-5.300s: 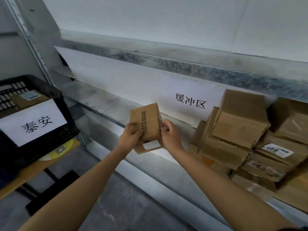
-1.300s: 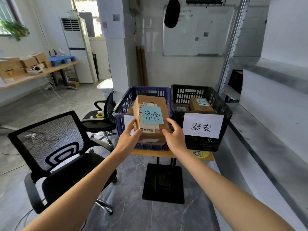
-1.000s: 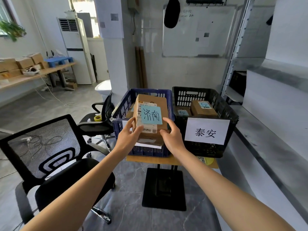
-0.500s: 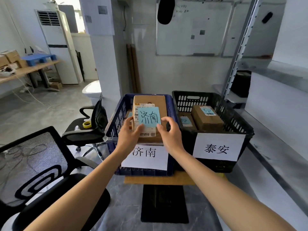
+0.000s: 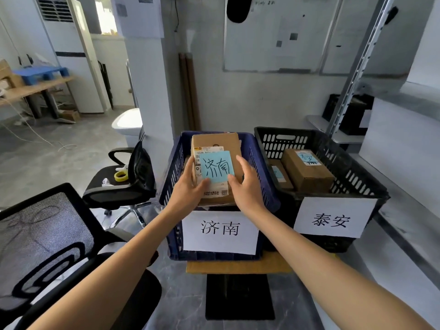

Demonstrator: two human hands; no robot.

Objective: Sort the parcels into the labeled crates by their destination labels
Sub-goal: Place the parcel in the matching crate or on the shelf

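fingers (image 5: 190,168) of left hand (image 5: 188,189), right hand (image 5: 247,186) pinch parcel (image 5: 214,141) sides over blue crate (image 5: 172,167); black crate (image 5: 352,177) adj.

An office room serving as a parcel-sorting spot: mesh chairs (image 5: 47,236), whiteboard (image 5: 271,34), standing air conditioner (image 5: 71,53), metal shelving (image 5: 357,60), blue crate (image 5: 175,163) and black crate (image 5: 347,170) with paper city labels (image 5: 220,232), holding parcels (image 5: 307,172).

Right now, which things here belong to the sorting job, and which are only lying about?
Job: parcel with blue note, held by left hand and right hand; blue crate; black crate; labelled parcel inside it.
Lying about: tape roll on the small chair; mesh chair; whiteboard.
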